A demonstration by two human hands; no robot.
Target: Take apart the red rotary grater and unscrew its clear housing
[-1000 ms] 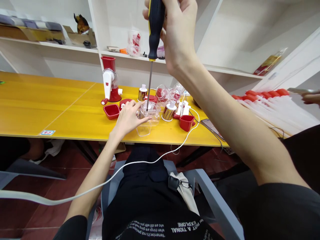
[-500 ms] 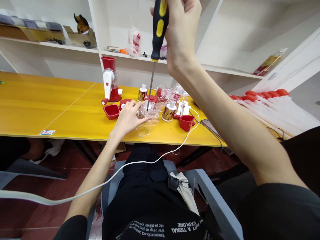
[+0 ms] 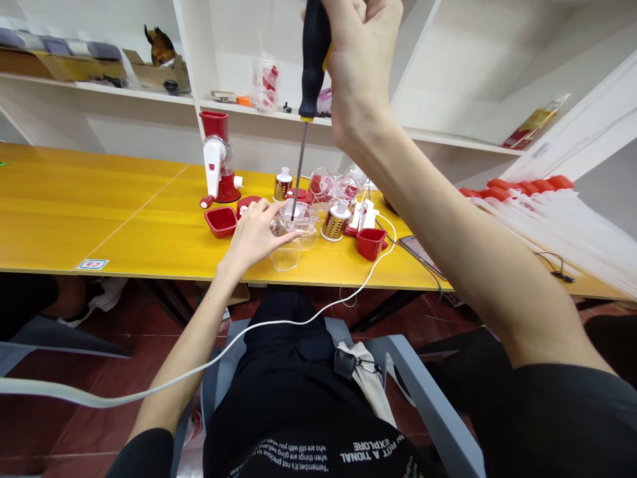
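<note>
My right hand [image 3: 365,53] is raised at the top of the view, wrapped around the black handle of a screwdriver [image 3: 314,66]. Its long shaft points down, and the tip is at a clear plastic housing [image 3: 303,236] on the table. My left hand [image 3: 261,232] grips the left side of that housing, thumb in front and fingers behind. A white part shows inside the housing near the tip; whether a screw sits there I cannot tell. Just right of the housing stands a grater drum [image 3: 334,222] with gold mesh and a white stem.
An assembled red and white rotary grater [image 3: 219,159] stands at the back left. Red hoppers [image 3: 221,222] flank the housing. A second drum [image 3: 283,186] and clear housings [image 3: 333,182] stand behind. A white cable [image 3: 298,323] crosses before me. Red-tipped plastic pieces [image 3: 527,189] lie right.
The screwdriver handle has turned in my right hand, its yellow patches now mostly out of sight. My left hand and the clear housing stay in place.
</note>
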